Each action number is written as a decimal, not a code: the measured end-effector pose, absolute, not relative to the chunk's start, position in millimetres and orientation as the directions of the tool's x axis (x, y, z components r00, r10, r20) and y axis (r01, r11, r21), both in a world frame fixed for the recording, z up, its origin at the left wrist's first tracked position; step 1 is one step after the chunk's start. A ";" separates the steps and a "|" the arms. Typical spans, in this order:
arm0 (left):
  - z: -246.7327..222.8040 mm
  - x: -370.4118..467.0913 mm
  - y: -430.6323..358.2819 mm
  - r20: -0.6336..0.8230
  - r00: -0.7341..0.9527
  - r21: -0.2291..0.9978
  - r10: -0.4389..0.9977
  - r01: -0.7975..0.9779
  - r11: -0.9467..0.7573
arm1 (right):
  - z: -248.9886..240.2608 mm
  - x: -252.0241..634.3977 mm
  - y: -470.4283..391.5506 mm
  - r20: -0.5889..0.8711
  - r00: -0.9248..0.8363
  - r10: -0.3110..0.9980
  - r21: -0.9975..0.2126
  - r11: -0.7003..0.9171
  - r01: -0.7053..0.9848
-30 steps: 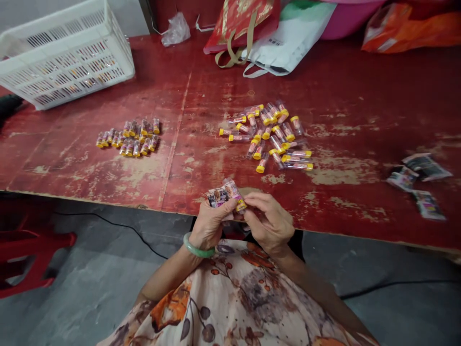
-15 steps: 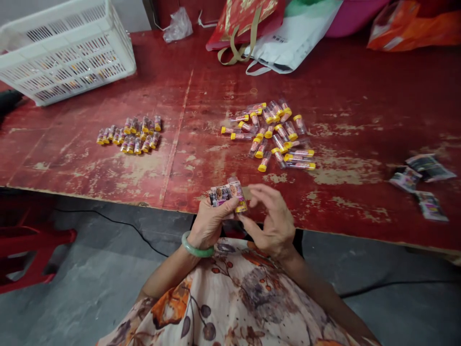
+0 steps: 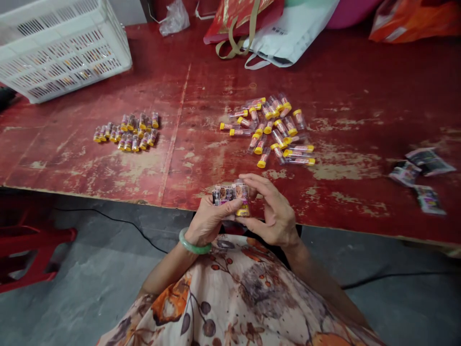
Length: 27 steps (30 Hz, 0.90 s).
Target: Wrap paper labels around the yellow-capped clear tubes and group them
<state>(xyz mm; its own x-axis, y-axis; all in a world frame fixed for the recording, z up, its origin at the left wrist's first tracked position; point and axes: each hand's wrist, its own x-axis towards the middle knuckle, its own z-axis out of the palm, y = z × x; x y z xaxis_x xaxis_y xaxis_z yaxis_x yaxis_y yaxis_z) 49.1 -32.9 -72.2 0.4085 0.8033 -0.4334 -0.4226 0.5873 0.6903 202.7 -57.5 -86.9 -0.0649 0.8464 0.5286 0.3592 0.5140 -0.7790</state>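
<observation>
Taking the held tube (image 3: 242, 193) as the clock's centre, it sits in the hands above the near edge of the red tabletop (image 3: 194, 120), yellow cap toward six o'clock. The left hand (image 3: 207, 218) pinches it under the thumb, along with flat printed sleeves (image 3: 222, 193) that fan out toward nine o'clock. The right hand (image 3: 279, 218) comes in from four o'clock, its fingers curved narrowly about the tube's two ends; whether they press or merely rest there, I cannot tell

Loose tubes (image 3: 290, 126) lie scattered at one o'clock, sleeved tubes (image 3: 135, 143) are grouped at ten, and dark printed packets (image 3: 430, 201) lie well apart at three. Beyond the sleeved group, a white crate (image 3: 72, 50) stands between ten and eleven

The main risk, I judge, is the left thumb doing two jobs: if it eases, the thin sleeves could slide apart or drop past the edge to the floor (image 3: 108, 288). Uneven pressure from the right hand could set a sleeve crooked or crease it, and the smooth tube could roll out of the pinch
</observation>
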 end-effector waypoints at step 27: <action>-73.2 44.5 -34.4 -0.421 0.423 0.686 0.802 -0.430 0.587 | -87.1 198.4 -61.4 0.634 -0.125 0.763 -0.603 0.589 0.538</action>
